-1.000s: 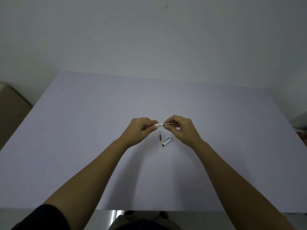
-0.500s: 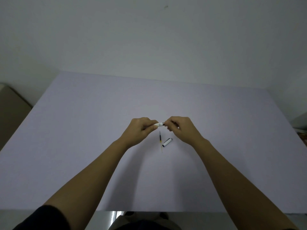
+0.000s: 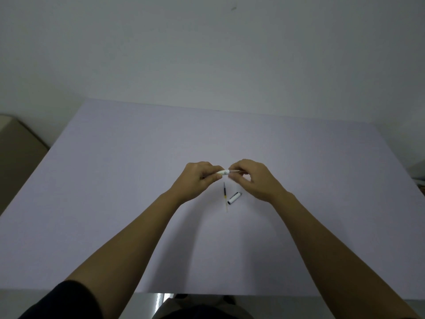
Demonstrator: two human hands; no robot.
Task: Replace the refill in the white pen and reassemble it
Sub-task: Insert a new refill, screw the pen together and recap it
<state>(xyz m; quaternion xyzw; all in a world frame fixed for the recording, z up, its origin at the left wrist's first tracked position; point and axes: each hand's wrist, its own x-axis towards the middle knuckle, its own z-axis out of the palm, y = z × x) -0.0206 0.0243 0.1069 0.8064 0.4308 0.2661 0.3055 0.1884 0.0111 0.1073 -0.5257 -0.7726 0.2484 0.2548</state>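
My left hand [image 3: 199, 179] grips the white pen barrel [image 3: 223, 172], whose open end sticks out to the right of my thumb. My right hand [image 3: 251, 178] pinches a thin refill [image 3: 236, 172] at that open end; most of the refill is hidden by my fingers or inside the barrel. On the table just below my hands lies another thin refill [image 3: 225, 194], dark at the top and yellowish lower down. Beside it, to the right, lies the white pen cap [image 3: 234, 198] at a slant.
The pale lilac table [image 3: 115, 203] stretches wide around my hands. A beige box or cabinet [image 3: 16, 148] stands off the table's left edge, and some items [image 3: 419, 180] lie past the right edge. The near edge runs just above my dark sleeve.
My right hand has moved left toward the barrel, and less of the refill shows between my hands than a second ago. The loose refill and cap have not moved.
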